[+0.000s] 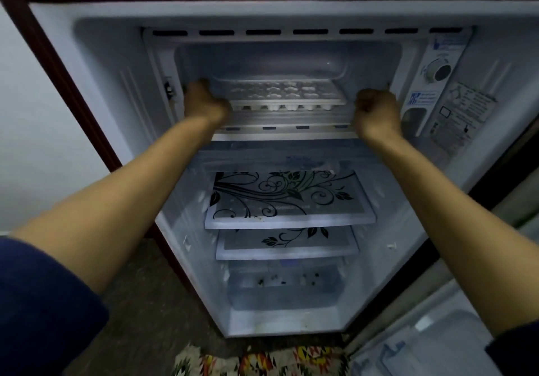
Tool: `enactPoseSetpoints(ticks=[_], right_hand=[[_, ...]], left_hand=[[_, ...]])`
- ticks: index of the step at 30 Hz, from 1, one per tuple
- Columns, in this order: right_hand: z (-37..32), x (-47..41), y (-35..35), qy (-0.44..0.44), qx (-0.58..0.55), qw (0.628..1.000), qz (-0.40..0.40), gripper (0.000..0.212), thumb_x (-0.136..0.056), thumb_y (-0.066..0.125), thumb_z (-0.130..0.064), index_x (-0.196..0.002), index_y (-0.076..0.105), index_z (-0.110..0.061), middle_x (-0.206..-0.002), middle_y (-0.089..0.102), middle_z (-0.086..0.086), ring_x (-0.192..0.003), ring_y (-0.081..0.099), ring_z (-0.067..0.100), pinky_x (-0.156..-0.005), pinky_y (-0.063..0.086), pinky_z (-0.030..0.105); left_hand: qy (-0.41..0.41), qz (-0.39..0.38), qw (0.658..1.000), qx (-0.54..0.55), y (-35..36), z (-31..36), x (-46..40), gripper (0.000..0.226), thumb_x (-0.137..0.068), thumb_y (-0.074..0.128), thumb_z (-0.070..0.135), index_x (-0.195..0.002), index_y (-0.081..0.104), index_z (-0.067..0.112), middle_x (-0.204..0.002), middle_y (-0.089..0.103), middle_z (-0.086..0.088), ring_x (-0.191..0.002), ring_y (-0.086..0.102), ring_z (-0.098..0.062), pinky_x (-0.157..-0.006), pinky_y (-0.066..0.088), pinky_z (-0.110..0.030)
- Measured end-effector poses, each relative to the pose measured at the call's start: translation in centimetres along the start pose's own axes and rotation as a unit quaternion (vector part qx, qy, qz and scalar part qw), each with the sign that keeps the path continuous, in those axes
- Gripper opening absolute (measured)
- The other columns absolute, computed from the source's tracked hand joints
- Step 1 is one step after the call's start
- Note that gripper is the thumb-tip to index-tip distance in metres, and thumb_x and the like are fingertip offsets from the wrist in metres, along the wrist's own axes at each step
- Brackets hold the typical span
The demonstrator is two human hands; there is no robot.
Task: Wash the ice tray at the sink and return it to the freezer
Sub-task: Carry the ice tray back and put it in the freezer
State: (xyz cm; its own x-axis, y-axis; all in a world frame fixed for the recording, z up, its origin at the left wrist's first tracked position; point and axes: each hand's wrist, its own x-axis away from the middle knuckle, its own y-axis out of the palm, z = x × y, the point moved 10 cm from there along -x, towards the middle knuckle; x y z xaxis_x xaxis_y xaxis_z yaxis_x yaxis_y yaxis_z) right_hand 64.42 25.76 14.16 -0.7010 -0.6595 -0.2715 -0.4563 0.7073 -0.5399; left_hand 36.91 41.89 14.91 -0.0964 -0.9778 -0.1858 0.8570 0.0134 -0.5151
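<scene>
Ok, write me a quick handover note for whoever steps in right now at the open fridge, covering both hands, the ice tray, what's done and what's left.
Left hand: curled at the left edge of the freezer compartment opening, beside the ice tray; whether it grips anything is unclear.
Right hand: closed into a fist at the right edge of the opening, clear of the tray.
Ice tray: lying flat inside the freezer compartment, near its front.
Fridge door: open, at lower right.
Done: cannot tell from this view whether the tray has been washed.
Left: if unwashed, take it to the sink, wash it and return it; otherwise withdraw both hands and shut the door.
</scene>
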Motion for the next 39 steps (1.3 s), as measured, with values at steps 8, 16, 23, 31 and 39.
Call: enactPoseSetpoints(ticks=[8,16,23,31,39], right_hand=[[-3.5,14.1,-3.8,-0.087,0.032,0.991,-0.092,0.046,-0.092,0.048,-0.006,-0.137,0.047,-0.017,-0.134,0.056,0.003,-0.123,0.052,0.017,-0.101,0.042,0.028],[-5.0,27.5,-11.3,-0.124,0.153,0.970,-0.142,0.050,-0.091,0.055,-0.013,-0.139,0.044,-0.023,-0.143,0.046,-0.007,-0.141,0.028,0.014,-0.115,0.022,0.029],[-1.5,38.3,-18.3,-0.063,0.231,0.965,-0.111,0.050,-0.091,0.055,-0.013,-0.139,0.044,-0.023,-0.145,0.044,-0.006,-0.143,0.025,0.017,-0.118,0.006,0.036],[6.5,47.0,-28.4,0.089,0.275,0.957,-0.033,0.049,-0.092,0.055,-0.017,-0.139,0.044,-0.022,-0.145,0.044,-0.003,-0.143,0.024,0.021,-0.117,0.002,0.040],[14.1,50.4,-42.1,0.176,0.257,0.947,0.074,0.050,-0.086,0.059,-0.012,-0.135,0.049,-0.017,-0.138,0.051,0.005,-0.137,0.036,0.027,-0.114,0.016,0.049]], left_hand=[[0.150,-0.112,0.975,-0.122,-1.5,4.3,15.3,0.066,-0.089,0.055,0.012,-0.148,0.026,0.013,-0.150,0.038,-0.010,-0.118,0.052,-0.041,-0.109,0.034,-0.050],[0.211,-0.191,0.938,-0.200,-4.0,7.6,27.9,0.062,-0.096,0.046,0.021,-0.151,0.018,0.017,-0.158,0.016,-0.004,-0.146,0.012,-0.026,-0.117,0.002,-0.045],[0.286,-0.287,0.883,-0.236,-2.2,9.0,39.8,0.059,-0.099,0.038,0.032,-0.152,0.015,0.021,-0.159,0.014,0.002,-0.147,0.009,-0.021,-0.117,-0.004,-0.045],[0.331,-0.378,0.839,-0.208,0.8,10.6,51.6,0.061,-0.099,0.039,0.032,-0.152,0.010,0.022,-0.159,0.012,0.002,-0.147,0.007,-0.020,-0.117,-0.006,-0.042],[0.354,-0.389,0.832,-0.177,4.5,15.4,59.2,0.062,-0.098,0.042,0.030,-0.152,0.013,0.021,-0.159,0.015,0.001,-0.147,0.010,-0.020,-0.117,-0.004,-0.042]])
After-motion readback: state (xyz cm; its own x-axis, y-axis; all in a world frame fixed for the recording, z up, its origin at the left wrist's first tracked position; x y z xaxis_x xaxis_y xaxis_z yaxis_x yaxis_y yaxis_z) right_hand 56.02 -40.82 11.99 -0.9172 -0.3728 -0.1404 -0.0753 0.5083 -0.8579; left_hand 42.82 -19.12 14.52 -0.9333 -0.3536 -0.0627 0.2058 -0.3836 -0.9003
